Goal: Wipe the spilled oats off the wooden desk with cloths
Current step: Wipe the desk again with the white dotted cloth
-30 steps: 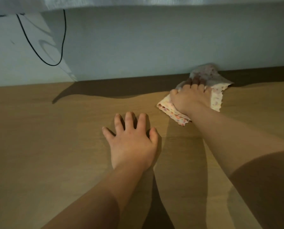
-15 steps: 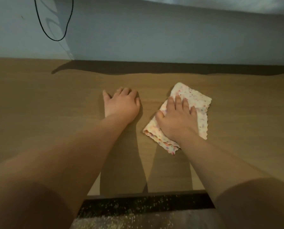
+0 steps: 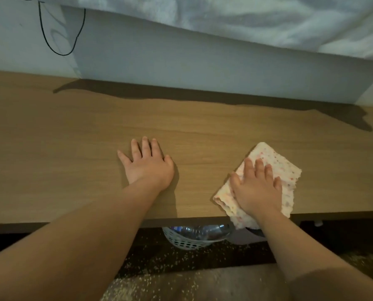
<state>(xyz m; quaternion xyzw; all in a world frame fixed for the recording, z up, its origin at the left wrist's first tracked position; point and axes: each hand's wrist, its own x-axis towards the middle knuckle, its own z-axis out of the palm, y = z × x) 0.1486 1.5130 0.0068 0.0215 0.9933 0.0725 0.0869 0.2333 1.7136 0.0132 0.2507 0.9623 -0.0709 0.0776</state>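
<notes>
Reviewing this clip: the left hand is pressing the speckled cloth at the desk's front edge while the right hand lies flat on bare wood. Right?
Not quite: the hands are swapped. In the head view the right hand presses the speckled cloth at the desk's front edge, while the left hand lies flat on bare wood.

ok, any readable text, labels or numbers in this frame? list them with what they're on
None readable.
Cloth: coloured speckle pattern only, no label showing.
Bottle in the basket under the desk: a bit of blue that may be a label, too blurred to read.
Desk, wall, cable: no markings.
</notes>
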